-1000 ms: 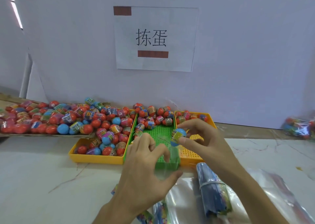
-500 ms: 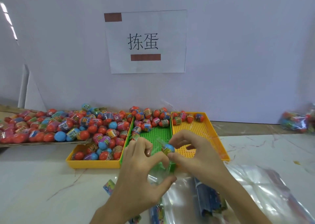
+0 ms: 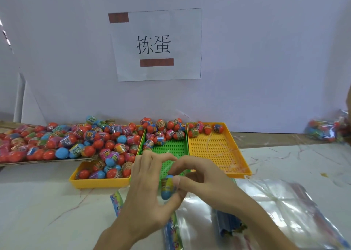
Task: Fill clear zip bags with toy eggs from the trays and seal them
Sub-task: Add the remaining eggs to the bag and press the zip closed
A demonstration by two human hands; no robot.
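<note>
I see both hands meeting just in front of the green tray [image 3: 171,148], above the desk [image 3: 38,202]. The right hand [image 3: 207,185] is pinching a blue toy egg [image 3: 167,188] with a printed band, its thumb pressed on the egg's side. The egg stands roughly upright between the two hands. The left hand [image 3: 146,189] has its fingers curled and its thumb curving under the egg's lower end; I cannot tell whether it grips the egg, clear film, or nothing. Clear zip bags [image 3: 275,208] lie flat on the desk under and to the right of the wrists, with a dark blue bundle [image 3: 226,225] on them. The green tray keeps its eggs at the far end. The yellow tray on the right [image 3: 216,151] holds four at its far edge, and the yellow tray on the left [image 3: 98,182] is heaped with red and blue eggs. More eggs fill a flat cardboard tray [image 3: 47,161] further left. A filled bag [image 3: 322,131] sits at the far right by the wall, and a paper sign [image 3: 157,44] hangs above.
</note>
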